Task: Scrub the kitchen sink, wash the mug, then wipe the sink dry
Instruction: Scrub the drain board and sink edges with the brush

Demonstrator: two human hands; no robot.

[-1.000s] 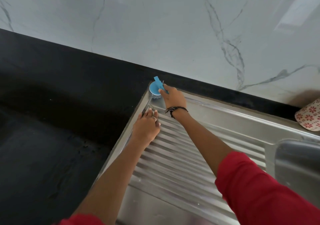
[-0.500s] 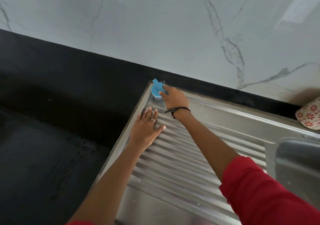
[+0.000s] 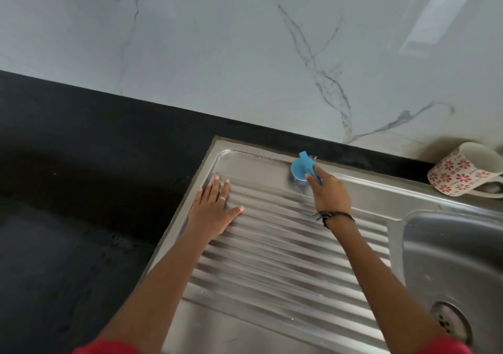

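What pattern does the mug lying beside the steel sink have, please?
The white ceramic mug carries red flower motifs, seen in the head view.

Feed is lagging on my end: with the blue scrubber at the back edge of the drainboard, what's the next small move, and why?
Probably drag the blue scrubber rightward along the back rim of the sink, toward the mug. The right hand grips it there, that strip lies ahead, and the left hand rests flat on the ridges as a brace.

Mug (image 3: 462,174) and basin (image 3: 449,258) edge-cropped.
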